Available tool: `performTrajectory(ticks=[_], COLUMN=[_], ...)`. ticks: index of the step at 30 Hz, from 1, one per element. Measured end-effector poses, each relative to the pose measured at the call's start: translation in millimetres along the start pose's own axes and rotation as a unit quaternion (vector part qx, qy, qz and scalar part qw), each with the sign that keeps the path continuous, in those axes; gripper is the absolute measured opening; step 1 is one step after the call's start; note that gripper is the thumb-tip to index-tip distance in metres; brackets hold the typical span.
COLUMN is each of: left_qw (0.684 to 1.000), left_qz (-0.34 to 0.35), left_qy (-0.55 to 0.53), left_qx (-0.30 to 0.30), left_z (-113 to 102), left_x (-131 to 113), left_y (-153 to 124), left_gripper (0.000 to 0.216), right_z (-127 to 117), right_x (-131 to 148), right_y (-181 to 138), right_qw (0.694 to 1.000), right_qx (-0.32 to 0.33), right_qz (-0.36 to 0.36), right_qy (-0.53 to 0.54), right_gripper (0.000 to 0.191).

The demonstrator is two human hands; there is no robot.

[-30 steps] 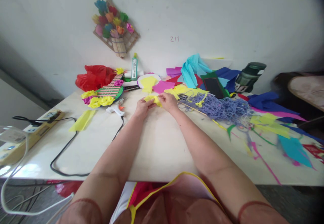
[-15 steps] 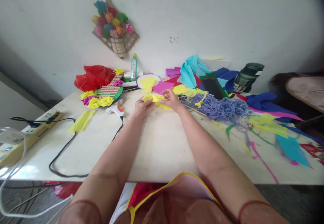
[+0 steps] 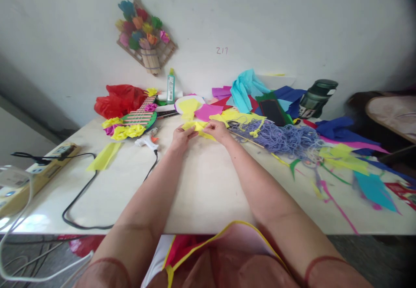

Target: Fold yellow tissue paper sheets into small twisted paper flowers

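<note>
Between my hands is a strip of yellow crepe paper (image 3: 198, 126), low over the middle of the table. My left hand (image 3: 184, 137) pinches its left part, thumb against fingers. My right hand (image 3: 217, 131) is closed on the right part, its fingertips drawn together. Just behind lie a white round piece with yellow paper (image 3: 189, 106) on it and a magenta paper piece (image 3: 208, 112). A white glue gun (image 3: 147, 141) rests to the left of my left hand. Right of my right hand, a thin stick (image 3: 248, 139) lies by a heap of purple yarn (image 3: 276, 137).
At the back left stands a green guitar-shaped craft (image 3: 139, 119) with yellow paper ruffles, beside red plastic (image 3: 120, 101). A power strip (image 3: 39, 177) and black cord (image 3: 79, 197) occupy the left. Behind the yarn are a phone (image 3: 272, 112), cyan paper (image 3: 248, 89) and a dark green bottle (image 3: 317, 98).
My right hand has shifted slightly left along the yellow crepe paper, and its fingers have drawn in. My left hand keeps its hold in nearly the same place.
</note>
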State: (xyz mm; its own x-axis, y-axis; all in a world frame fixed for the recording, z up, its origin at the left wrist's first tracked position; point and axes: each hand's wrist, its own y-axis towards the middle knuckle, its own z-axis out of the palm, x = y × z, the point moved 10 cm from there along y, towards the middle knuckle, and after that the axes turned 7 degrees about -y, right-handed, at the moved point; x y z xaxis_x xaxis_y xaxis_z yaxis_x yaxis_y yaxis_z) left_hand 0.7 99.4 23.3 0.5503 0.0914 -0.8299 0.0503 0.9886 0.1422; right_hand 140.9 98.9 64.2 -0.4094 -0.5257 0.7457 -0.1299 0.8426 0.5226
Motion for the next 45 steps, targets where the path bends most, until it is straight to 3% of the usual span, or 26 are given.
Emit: performTrajectory(ticks=[5,11,16,20,25,28,36,45], left_qw=[1.0,1.0,1.0,0.999,0.995,0.993,0.987,0.991], left_qz=[0.012,0.013,0.011,0.004,-0.012,-0.022,-0.041,-0.078], left_qy=[0.001,0.004,0.02,0.047,0.089,0.103,0.143,0.1], left_qx=[0.003,-0.003,-0.005,0.011,0.051,0.056,0.055,0.052], left_z=[0.4,-1.0,-1.7,0.8,9.1,10.5,5.7,7.2], left_x=[-1.8,-1.8,-1.7,1.0,8.3,11.4,15.2,18.0], left_y=[0.6,0.8,0.9,1.1,0.0,-0.2,0.8,-1.4], left_gripper=[0.032,0.033,0.035,0.036,0.035,0.034,0.034,0.03], right_z=[3.2,2.8,6.6,7.4,18.4,20.1,14.4,23.2], right_x=[-13.1,-21.7,-19.1,-14.8,-18.9,-26.4,-19.2,-23.4], right_y=[-0.9,0.9,-4.5,-10.4,-17.5,-19.7,-14.5,-19.8], right_qw=[0.997,0.993,0.982,0.967,0.964,0.961,0.972,0.955], right_qx=[-0.003,-0.024,0.026,0.064,0.128,0.126,0.106,0.136], right_qz=[0.068,0.09,0.128,0.173,0.211,0.233,0.191,0.226], right_qy=[0.038,0.076,0.135,0.176,0.103,0.076,0.085,0.137], right_gripper=[0.017,0.029,0.045,0.03,0.023,0.019,0.018,0.022])
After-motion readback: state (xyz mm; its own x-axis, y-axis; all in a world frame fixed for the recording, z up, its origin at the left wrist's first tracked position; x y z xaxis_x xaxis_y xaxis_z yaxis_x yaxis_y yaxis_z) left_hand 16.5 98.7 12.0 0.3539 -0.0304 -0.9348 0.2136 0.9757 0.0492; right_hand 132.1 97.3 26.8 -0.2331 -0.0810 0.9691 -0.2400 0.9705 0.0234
